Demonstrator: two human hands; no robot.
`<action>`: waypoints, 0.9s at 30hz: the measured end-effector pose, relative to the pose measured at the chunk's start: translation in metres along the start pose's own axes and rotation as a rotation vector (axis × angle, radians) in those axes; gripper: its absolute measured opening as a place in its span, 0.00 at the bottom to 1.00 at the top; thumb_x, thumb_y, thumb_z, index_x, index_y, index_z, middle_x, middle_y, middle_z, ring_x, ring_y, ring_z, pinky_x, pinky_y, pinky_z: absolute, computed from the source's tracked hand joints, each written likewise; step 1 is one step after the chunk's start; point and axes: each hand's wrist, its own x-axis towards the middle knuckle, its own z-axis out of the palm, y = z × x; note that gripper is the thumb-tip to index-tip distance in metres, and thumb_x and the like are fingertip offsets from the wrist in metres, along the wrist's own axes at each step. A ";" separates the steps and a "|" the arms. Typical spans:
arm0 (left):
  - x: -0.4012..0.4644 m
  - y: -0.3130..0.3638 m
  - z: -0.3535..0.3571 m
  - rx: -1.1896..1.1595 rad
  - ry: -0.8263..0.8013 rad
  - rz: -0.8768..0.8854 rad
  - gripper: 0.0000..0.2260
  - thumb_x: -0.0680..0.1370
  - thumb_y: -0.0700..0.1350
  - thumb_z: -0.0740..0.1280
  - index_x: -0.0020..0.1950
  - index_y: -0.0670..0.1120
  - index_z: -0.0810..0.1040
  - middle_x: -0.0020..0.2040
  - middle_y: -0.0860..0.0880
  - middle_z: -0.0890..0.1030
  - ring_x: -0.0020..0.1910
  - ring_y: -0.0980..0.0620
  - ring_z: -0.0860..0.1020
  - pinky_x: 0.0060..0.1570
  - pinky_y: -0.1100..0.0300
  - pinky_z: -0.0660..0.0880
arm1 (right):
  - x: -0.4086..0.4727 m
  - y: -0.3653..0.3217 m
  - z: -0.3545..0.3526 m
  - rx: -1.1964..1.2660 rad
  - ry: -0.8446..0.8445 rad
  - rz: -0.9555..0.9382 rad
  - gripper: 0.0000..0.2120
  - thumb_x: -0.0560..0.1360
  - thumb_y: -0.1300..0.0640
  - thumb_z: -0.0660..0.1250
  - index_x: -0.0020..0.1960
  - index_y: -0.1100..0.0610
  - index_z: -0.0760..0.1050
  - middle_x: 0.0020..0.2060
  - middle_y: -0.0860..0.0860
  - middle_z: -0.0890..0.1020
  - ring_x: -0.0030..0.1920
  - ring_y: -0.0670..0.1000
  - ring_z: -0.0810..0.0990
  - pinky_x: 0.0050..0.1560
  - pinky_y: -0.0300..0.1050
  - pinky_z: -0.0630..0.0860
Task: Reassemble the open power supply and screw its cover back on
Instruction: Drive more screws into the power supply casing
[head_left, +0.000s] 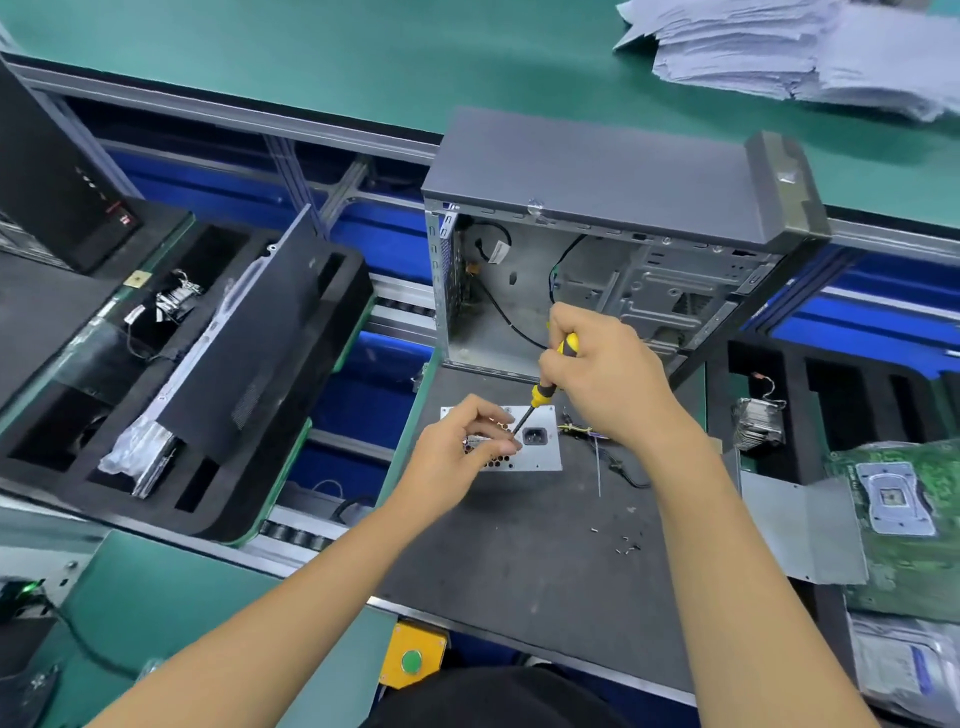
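The silver power supply stands on the dark mat at mid-frame, its socket face turned up toward me. My right hand grips a yellow-and-black screwdriver, whose tip meets the grille side of that face. My left hand rests on the power supply's left part, fingertips pinched around the screwdriver tip. Whether a screw sits under the tip is hidden. Yellow and black wires trail out to the unit's right.
An open grey computer case stands right behind the power supply. Several loose screws lie on the mat at the right. A grey metal panel and a green motherboard lie farther right. Black foam trays sit at the left.
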 end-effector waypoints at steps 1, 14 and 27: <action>0.003 -0.001 0.000 0.015 -0.012 -0.002 0.09 0.77 0.47 0.73 0.53 0.58 0.77 0.46 0.55 0.87 0.52 0.53 0.85 0.59 0.46 0.79 | 0.001 0.000 0.002 -0.035 0.008 -0.007 0.05 0.69 0.54 0.63 0.41 0.51 0.66 0.34 0.46 0.83 0.40 0.54 0.76 0.42 0.49 0.74; 0.016 -0.016 0.001 0.454 -0.003 0.120 0.13 0.70 0.55 0.80 0.47 0.64 0.78 0.43 0.66 0.84 0.59 0.60 0.73 0.61 0.61 0.54 | -0.004 0.020 0.031 -0.185 -0.016 -0.045 0.07 0.70 0.51 0.62 0.41 0.50 0.64 0.31 0.49 0.78 0.39 0.56 0.74 0.36 0.48 0.68; 0.022 -0.018 0.004 0.535 -0.094 0.064 0.17 0.69 0.54 0.81 0.42 0.66 0.73 0.41 0.69 0.83 0.56 0.63 0.72 0.60 0.58 0.55 | -0.006 0.022 0.045 -0.242 -0.029 -0.127 0.06 0.67 0.49 0.58 0.40 0.48 0.61 0.28 0.48 0.73 0.35 0.56 0.72 0.31 0.45 0.59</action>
